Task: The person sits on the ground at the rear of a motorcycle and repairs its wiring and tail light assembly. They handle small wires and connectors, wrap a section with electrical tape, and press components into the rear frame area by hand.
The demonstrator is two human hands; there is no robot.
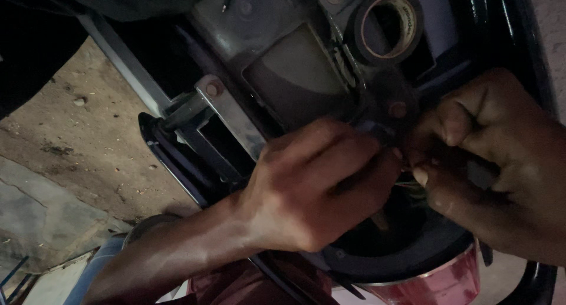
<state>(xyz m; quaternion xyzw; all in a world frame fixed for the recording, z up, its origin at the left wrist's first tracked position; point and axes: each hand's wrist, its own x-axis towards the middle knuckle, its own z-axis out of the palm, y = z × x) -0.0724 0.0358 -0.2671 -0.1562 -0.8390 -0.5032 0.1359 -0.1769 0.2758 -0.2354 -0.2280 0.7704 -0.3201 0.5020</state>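
- Dirt ground (pixel 88 134) lies beside the opened vehicle frame (pixel 283 63).
- Both my left hand (pixel 318 187) and right hand (pixel 501 163) pinch thin wires (pixel 413 184), fingers pressed together.
- Black tape roll (pixel 386 25) rests above.

Dim light is falling over bare dirt ground (pixel 88 122) scattered with small stones, while a cracked concrete slab (pixel 41 222) is lying at lower left.

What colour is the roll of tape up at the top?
The roll of tape is black, with a pale tan inner ring. The head view, the only one, shows it.
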